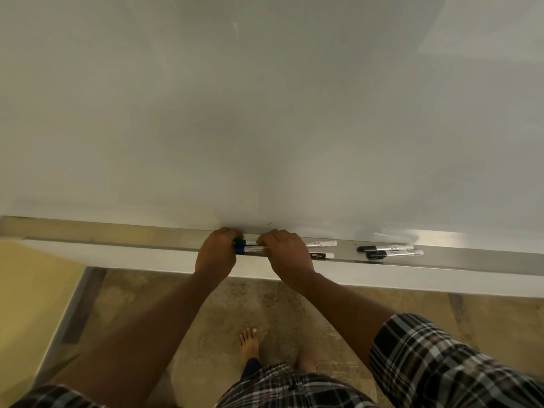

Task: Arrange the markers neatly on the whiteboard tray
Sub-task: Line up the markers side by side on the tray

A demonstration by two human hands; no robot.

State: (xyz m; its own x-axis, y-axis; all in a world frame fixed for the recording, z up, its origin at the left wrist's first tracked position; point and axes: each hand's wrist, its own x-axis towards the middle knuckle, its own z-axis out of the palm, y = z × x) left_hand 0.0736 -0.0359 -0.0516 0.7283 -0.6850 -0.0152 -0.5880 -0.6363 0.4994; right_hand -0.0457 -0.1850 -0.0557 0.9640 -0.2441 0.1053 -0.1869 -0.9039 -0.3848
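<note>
From here I see both hands down on the tray [117, 235], the steel ledge under the whiteboard [265, 113]. My left hand [216, 254] is curled over the cap ends of two markers lying side by side, the green one [240, 241] behind and the blue one [240, 249] in front. My right hand [287, 254] covers their barrels, fingers bent down over them; whether it pinches or only presses I cannot tell. The tails of both markers stick out at 3 o'clock of that hand. Well apart, farther toward 3 o'clock, two black markers [390, 251] lie parallel on the tray.

I judge these markers light, rigid and smooth, so they should roll and skid easily on the metal. Best held at mid-barrel, or squared up by pushing on both ends, not by the caps, which might pull off.
</note>
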